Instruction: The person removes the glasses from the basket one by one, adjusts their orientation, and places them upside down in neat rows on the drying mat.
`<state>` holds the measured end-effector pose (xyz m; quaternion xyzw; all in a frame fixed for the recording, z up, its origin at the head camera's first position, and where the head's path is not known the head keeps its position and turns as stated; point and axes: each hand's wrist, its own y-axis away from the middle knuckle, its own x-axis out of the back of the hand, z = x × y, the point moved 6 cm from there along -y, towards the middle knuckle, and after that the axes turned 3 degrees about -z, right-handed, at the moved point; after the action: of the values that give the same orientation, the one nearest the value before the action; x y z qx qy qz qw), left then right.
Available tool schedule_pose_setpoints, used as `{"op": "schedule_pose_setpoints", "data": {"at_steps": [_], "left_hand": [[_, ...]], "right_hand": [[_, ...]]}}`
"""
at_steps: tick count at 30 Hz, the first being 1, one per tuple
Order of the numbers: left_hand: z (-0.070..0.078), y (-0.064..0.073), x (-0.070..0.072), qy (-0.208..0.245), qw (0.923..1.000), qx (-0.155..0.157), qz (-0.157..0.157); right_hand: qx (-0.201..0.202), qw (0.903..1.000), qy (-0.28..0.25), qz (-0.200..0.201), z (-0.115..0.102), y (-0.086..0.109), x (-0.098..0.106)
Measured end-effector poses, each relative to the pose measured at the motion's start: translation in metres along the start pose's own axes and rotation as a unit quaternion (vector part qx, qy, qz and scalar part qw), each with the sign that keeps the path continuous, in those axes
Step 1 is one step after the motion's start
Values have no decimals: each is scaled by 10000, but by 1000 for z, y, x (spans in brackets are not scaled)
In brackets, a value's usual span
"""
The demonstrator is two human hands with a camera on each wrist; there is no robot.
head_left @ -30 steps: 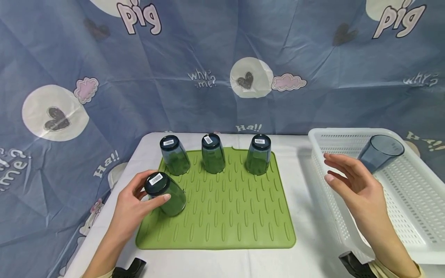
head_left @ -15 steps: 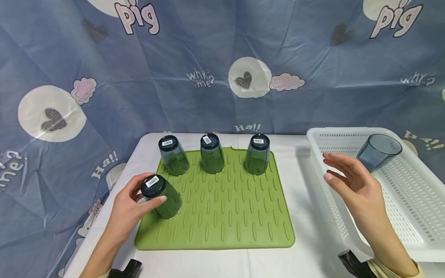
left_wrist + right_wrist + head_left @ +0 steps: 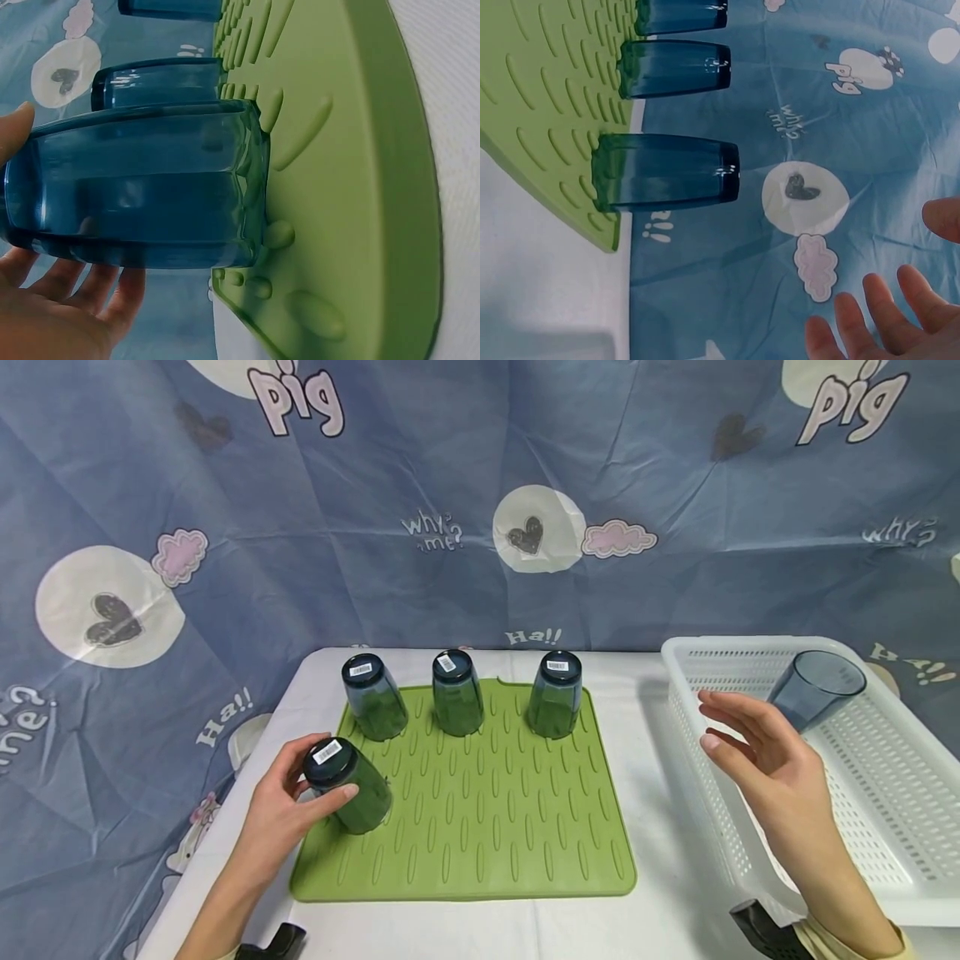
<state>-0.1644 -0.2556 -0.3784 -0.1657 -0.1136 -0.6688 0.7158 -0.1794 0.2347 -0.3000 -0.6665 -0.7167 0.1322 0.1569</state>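
Observation:
My left hand (image 3: 279, 814) grips a blue glass tumbler (image 3: 363, 799) near its base, thumb on one side and fingers on the other. The tumbler is upside down, with a white label on its base, and its rim meets the green ribbed drying mat (image 3: 495, 852) near the left edge. In the left wrist view the tumbler (image 3: 142, 187) hides part of another behind it. My right hand (image 3: 780, 772) hangs over the left wall of a white plastic basket (image 3: 693, 735), fingers loosely bent, holding nothing. One more tumbler (image 3: 806, 697) leans inside the basket.
Along the mat's back edge stand three upside-down tumblers: a left one (image 3: 377, 697), a middle one (image 3: 458, 693) and a right one (image 3: 556, 695). A white cloth (image 3: 420, 927) covers the table. Behind hangs a blue printed curtain (image 3: 420, 460).
My left hand and the tumbler in it have shifted slightly left and toward me, then stayed nearly still over the last half second. The right hand has hardly moved.

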Motion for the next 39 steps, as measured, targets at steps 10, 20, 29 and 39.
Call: {"op": "schedule_pose_setpoints", "data": {"at_steps": [10,20,29,39], "left_hand": [[0,1,-1,-4,10000,-29,-18],[27,-5,8,316,9959,-848,86],[70,-7,8,-3,9878,-1550,137],[101,-4,-24,442,9755,-2136,-275]], "right_hand": [[13,10000,-23,-5,0,2,3],[208,9997,-122,-54,-2,3,5],[163,9997,-161,-25,-4,3,7],[216,9996,-165,12,-6,2,7]]}}
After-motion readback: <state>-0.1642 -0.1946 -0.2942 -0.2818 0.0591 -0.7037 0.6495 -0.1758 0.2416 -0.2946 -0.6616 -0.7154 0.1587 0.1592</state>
